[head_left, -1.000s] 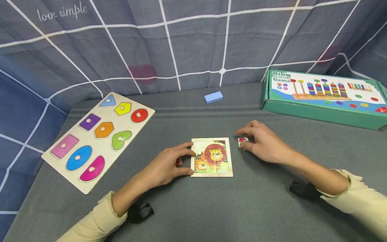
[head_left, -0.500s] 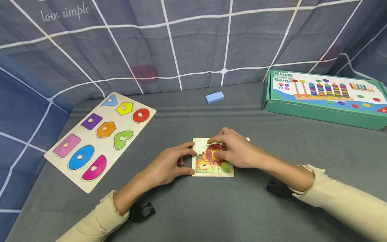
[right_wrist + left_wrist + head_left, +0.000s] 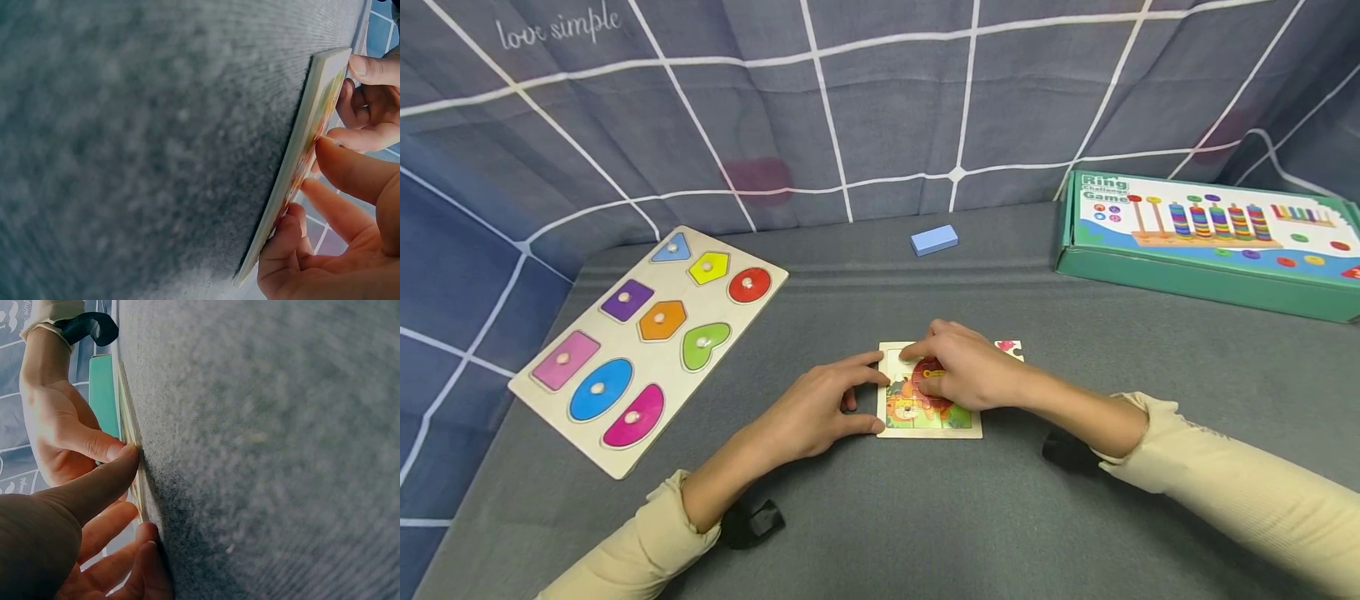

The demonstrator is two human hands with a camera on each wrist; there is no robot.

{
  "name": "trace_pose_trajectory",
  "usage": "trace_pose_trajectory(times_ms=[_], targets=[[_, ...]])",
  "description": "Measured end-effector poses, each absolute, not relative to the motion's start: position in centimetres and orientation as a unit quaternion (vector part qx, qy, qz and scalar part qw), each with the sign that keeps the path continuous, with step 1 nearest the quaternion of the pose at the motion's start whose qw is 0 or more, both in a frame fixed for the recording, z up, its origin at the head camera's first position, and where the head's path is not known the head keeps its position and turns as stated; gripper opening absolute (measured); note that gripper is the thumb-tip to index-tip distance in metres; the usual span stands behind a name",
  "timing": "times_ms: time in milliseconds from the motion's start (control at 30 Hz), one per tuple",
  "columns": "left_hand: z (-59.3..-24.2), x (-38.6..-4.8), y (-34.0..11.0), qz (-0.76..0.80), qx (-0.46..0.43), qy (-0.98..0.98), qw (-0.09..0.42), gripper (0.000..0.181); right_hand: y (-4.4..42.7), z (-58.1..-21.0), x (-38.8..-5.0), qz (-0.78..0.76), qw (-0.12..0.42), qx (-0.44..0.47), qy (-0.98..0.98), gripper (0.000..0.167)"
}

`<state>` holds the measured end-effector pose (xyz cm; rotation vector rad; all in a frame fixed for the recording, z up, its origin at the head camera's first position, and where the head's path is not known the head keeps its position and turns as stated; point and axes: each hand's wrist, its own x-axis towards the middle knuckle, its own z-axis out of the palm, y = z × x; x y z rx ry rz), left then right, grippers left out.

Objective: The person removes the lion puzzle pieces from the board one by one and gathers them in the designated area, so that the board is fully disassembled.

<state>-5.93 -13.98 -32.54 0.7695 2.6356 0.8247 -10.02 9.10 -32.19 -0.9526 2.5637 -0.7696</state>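
A small wooden jigsaw puzzle [image 3: 925, 432] with a lion and cub picture lies on the table between the hands. My left hand [image 3: 812, 408] holds it by the left edge, thumb near the lower corner and fingertips on the upper rim. My right hand [image 3: 966, 365] reaches over from the right and covers much of the picture. Its thumb and index finger [image 3: 344, 212] touch the picture with their tips apart; no loose piece shows between them. Beside the frame lies a loose puzzle piece [image 3: 1009, 346], pink and white, partly hidden by the right hand.
At the left lies a wooden shape board [image 3: 707, 293] with several knobbed coloured shapes. Behind the puzzle is a blue block [image 3: 934, 240]. A green Ring Challenge Game box [image 3: 1202, 279] stands at the back right. A grid-patterned curtain [image 3: 880, 108] closes the back.
My right hand has moved left from the piece beside the frame onto the puzzle picture, then slightly farther left. A loose piece still lies at the right. My left hand has stayed at the frame.
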Motion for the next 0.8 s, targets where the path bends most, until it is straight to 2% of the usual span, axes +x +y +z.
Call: trace_pose_trajectory(times_ms=[433, 667, 800], targets=[[-32.47, -6.02, -13.91, 0.275, 0.272, 0.911, 0.142, 0.048, 9.21, -32.18, -9.82, -0.303, 0.129, -0.307, 0.893, 0.030], [-32.45, -6.04, -13.86, 0.274, 0.266, 0.913, 0.144, 0.048, 9.24, -32.26, -9.71, -0.305, 0.113, -0.293, 0.899, 0.040], [-32.44, -6.01, -13.84, 0.271, 0.268, 0.913, 0.144, 0.048, 9.33, -32.31, -9.76, -0.305, 0.103, -0.287, 0.902, 0.038]])
